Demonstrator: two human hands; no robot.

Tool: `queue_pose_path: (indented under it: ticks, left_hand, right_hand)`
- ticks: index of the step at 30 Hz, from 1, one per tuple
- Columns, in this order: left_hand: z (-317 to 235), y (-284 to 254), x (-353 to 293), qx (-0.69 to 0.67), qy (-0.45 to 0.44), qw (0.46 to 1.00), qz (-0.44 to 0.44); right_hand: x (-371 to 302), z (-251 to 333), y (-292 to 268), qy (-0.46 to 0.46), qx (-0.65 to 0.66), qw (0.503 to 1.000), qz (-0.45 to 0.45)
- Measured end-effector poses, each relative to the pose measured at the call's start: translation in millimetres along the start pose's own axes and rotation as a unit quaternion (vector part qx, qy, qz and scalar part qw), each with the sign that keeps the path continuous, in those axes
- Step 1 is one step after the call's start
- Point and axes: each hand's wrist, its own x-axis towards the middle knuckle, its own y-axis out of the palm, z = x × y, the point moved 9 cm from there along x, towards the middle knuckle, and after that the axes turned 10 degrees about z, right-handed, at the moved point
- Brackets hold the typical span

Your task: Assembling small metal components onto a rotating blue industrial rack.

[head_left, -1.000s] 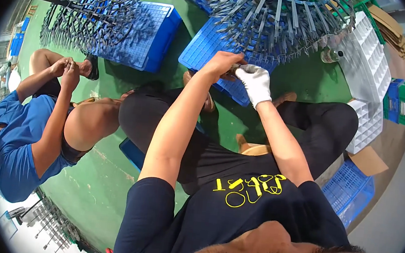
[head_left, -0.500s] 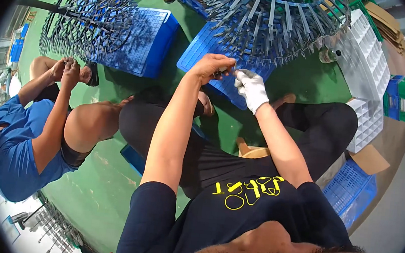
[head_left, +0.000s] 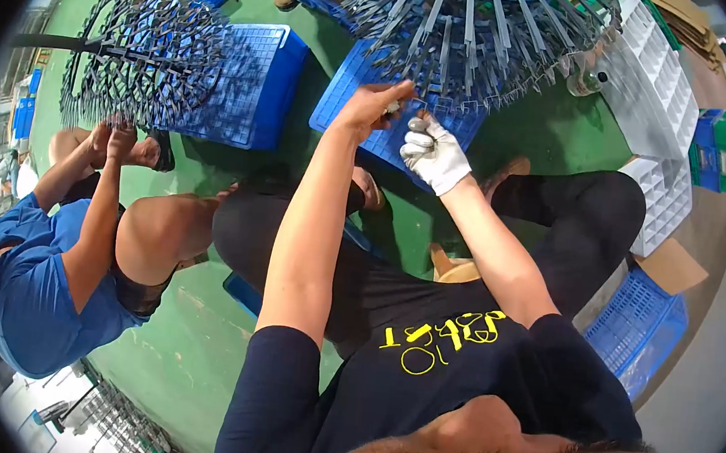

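Note:
My left hand, bare, is closed around small shiny parts that are mostly hidden by its fingers. Its thumb and forefinger point up toward the lower edge of a large round hanging rack with many grey metal arms and thin wire hooks. Just to its right, my right hand wears a white glove with greyed fingers. Its fingers are curled, and the fingertips pinch close to the wire hooks; what they hold is too small to name. Below both hands lies a blue plastic crate.
At left a seated person in a blue shirt has both hands at the bottom of a second rack. A blue crate stands between us. White grid panels, a bottle and a blue basket are to my right.
My right hand has shifted left and turned, its fingertips now up by the rack's hooks. The left hand has risen slightly. The other person's hands have come up against their rack.

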Motion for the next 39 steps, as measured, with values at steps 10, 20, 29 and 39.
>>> queue_pose_path:
  ticks: [10,20,29,39]
  left_hand:
    - [-2.6,-8.9,16.4,-0.046,-0.046,0.995,-0.078]
    - [-1.2,-9.3,22.9,-0.083,-0.030,0.993,-0.075]
    - [-0.4,-7.7,29.1,-0.103,-0.010,0.993,-0.053]
    - [-0.5,-7.5,28.5,-0.112,-0.020,0.992,-0.051]
  right_hand:
    - [-3.2,11.8,-2.3,-0.048,-0.137,0.989,-0.023]
    - [4.2,16.9,5.1,-0.041,-0.121,0.991,0.025]
    - [8.6,18.9,7.1,-0.040,-0.113,0.993,0.024]
    - [10.5,12.1,0.7,-0.029,-0.027,0.999,0.005]
